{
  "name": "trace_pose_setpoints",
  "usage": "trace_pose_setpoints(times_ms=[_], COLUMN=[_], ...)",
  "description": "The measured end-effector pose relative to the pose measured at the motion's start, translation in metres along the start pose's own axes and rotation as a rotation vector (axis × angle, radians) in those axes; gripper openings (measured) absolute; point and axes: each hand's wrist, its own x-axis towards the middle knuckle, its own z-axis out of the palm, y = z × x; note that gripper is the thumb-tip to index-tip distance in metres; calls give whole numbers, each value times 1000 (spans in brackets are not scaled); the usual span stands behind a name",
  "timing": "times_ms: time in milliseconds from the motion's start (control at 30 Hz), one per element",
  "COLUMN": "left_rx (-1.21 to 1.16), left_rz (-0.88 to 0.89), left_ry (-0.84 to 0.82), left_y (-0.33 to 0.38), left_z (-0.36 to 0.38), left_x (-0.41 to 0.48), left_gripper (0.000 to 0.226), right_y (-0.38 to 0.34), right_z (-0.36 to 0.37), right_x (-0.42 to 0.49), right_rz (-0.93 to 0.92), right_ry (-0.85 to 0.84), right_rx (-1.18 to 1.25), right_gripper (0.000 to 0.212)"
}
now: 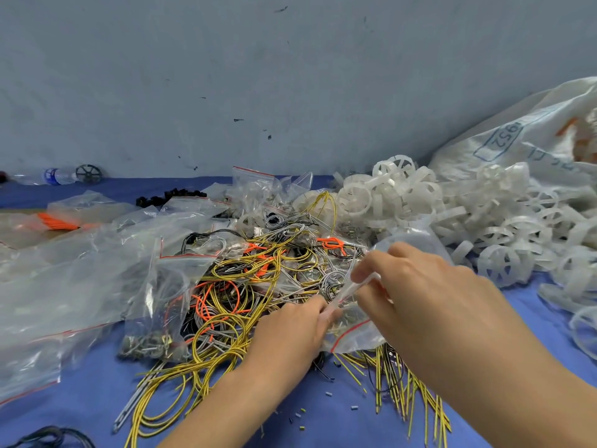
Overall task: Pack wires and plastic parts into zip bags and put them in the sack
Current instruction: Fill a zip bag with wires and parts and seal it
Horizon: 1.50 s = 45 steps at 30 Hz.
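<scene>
Crinkly zip bag (353,334), looped wires (223,321)

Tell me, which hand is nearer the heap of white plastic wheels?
Right. The right hand, pinching the zip bag, is just beside the wheels; the left hand holds it farther left, over the wires.

Glossy clear plastic zip bags (80,270), matt translucent plastic wheels (420,195), smooth-coated wires (245,286), blue cloth table cover (97,392)

Blue cloth surface (97,389) carries tangled wires (245,286), white plastic wheels (484,221), zip bags (64,279), water bottle (56,176)
</scene>
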Motion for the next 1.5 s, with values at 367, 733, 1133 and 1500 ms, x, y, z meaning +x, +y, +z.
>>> trace_pose_setpoints(times_ms=[367, 733, 1133, 1500], left_rx=[-79, 123, 307, 453], left_rz=[147, -185, -92, -141], left_ry=[-141, 55, 66, 82], left_y=[0, -72, -67, -62], left_z=[-10, -48, -29, -24], left_x=[2, -5, -14, -14], left_gripper=[20, 19, 22, 17], right_y=[7, 14, 7, 8], right_z=[40, 76, 72, 69], right_x=[15, 17, 14, 17], right_rz=[11, -8, -68, -80], right_ry=[-107, -149, -116, -109], right_rx=[-47, 65, 88, 103], right_gripper=[14, 27, 35, 40])
